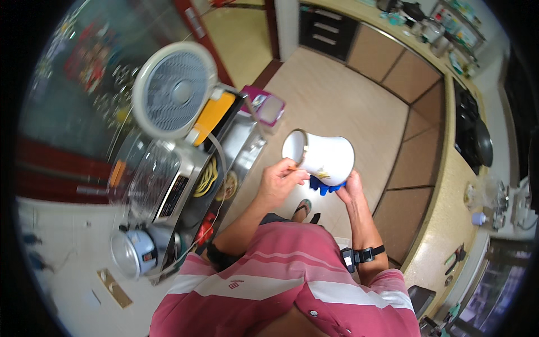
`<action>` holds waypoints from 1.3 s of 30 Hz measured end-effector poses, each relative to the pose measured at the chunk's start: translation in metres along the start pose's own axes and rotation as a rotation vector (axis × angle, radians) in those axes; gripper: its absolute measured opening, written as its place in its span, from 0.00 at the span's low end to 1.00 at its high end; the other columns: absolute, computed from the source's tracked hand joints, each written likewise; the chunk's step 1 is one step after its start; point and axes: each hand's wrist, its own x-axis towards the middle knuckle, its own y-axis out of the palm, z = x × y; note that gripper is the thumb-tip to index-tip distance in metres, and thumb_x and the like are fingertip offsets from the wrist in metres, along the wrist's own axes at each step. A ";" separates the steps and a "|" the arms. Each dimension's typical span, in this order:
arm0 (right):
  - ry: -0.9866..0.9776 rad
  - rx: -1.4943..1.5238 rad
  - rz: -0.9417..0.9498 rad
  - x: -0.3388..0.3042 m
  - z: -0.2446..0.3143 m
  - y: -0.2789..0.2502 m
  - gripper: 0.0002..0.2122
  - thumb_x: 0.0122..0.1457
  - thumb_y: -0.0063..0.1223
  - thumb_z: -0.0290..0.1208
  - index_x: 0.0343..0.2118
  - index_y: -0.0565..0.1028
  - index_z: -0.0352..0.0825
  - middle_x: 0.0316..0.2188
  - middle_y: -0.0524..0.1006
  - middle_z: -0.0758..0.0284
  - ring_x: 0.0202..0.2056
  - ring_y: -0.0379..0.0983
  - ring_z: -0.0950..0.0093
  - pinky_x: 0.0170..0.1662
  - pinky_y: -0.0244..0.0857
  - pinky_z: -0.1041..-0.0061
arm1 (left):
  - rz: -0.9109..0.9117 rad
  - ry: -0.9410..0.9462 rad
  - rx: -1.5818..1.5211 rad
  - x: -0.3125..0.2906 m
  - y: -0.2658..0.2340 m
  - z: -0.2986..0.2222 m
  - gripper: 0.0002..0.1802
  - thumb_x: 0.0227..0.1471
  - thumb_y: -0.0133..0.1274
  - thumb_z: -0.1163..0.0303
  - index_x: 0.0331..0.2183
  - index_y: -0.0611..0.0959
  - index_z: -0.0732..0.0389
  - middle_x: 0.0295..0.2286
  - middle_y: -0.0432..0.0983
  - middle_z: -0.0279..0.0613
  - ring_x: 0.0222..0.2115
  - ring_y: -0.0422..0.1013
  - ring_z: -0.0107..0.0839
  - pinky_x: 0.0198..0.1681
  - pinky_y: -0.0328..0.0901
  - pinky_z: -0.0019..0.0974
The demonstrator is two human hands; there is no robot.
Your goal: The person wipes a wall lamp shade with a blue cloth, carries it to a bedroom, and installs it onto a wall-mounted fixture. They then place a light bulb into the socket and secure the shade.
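Over at eight o'clock in my view, there's a pale blue cooker [141,251], and swinging up to between ten and eleven I've got the round fan [163,92], big grille turned up at me. Just beside it, a yellow board [218,115]; on we go to twelve, where a magenta tub [252,91] sits by the shelving.

Now, near the centre, my left hand [282,181]! Its fingers are curled in, thumb and fingertips pinching a small orange piece [293,167], right at the eight o'clock side of the white vessel [334,154]. And that vessel lies tilted, just off centre towards three, dark-rimmed mouth facing between nine and ten. Under it, at its six, something blue [323,187] with a fringed edge.

My right hand [352,188] has the vessel's closed end from between four and five; most fingers run out of sight behind it, so how far they're closed, I can't tell. Further right, a dark pan [484,143] near three on the counter side, and at four, green-handled pliers [456,258] lying on the countertop [429,264].
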 end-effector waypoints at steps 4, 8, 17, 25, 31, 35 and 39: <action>-0.141 0.193 0.187 0.013 0.066 0.003 0.21 0.70 0.43 0.35 0.63 0.65 0.34 0.57 0.74 0.59 0.56 0.73 0.61 0.60 0.67 0.57 | 0.034 -0.039 -0.260 0.079 0.020 0.003 0.09 0.63 0.54 0.69 0.41 0.78 0.66 0.32 0.83 0.49 0.30 0.79 0.29 0.37 0.75 0.34; -0.174 0.116 0.276 0.043 0.124 0.017 0.22 0.70 0.46 0.37 0.63 0.64 0.34 0.56 0.74 0.59 0.53 0.75 0.63 0.56 0.71 0.59 | -0.067 -0.163 -0.457 0.150 0.027 0.017 0.14 0.65 0.53 0.64 0.45 0.76 0.65 0.31 0.83 0.49 0.28 0.79 0.31 0.37 0.75 0.35; -0.269 -0.158 0.167 0.199 0.247 0.056 0.19 0.68 0.52 0.32 0.58 0.71 0.31 0.49 0.79 0.62 0.47 0.77 0.72 0.52 0.72 0.69 | 0.036 -0.105 -0.154 0.353 0.016 0.046 0.10 0.63 0.53 0.69 0.39 0.79 0.68 0.30 0.82 0.48 0.26 0.76 0.27 0.33 0.71 0.30; -0.337 -0.307 0.035 0.357 0.360 0.101 0.16 0.68 0.51 0.31 0.56 0.73 0.33 0.47 0.79 0.67 0.48 0.75 0.76 0.52 0.70 0.73 | 0.205 -0.165 -0.382 0.539 -0.001 0.028 0.12 0.64 0.51 0.68 0.42 0.77 0.69 0.28 0.82 0.49 0.26 0.76 0.31 0.34 0.72 0.36; -0.235 -0.324 0.093 0.473 0.402 0.133 0.14 0.69 0.50 0.30 0.55 0.73 0.32 0.44 0.80 0.65 0.43 0.78 0.76 0.49 0.73 0.72 | -0.034 -0.297 -0.607 0.649 -0.035 0.040 0.12 0.67 0.49 0.62 0.45 0.77 0.59 0.28 0.81 0.44 0.25 0.73 0.34 0.36 0.71 0.43; 0.012 -0.306 0.368 0.552 0.424 0.156 0.16 0.66 0.52 0.28 0.55 0.73 0.29 0.46 0.80 0.60 0.45 0.79 0.69 0.51 0.74 0.68 | -0.200 -0.239 -0.811 0.726 -0.062 0.057 0.09 0.66 0.52 0.60 0.41 0.78 0.55 0.27 0.79 0.40 0.25 0.72 0.33 0.37 0.67 0.42; 0.149 -0.316 0.457 0.646 0.462 0.184 0.16 0.64 0.53 0.27 0.54 0.74 0.28 0.47 0.80 0.58 0.47 0.78 0.67 0.53 0.73 0.67 | -0.388 -0.215 -0.993 0.800 -0.091 0.059 0.14 0.64 0.55 0.57 0.32 0.78 0.57 0.24 0.75 0.36 0.23 0.68 0.28 0.35 0.69 0.37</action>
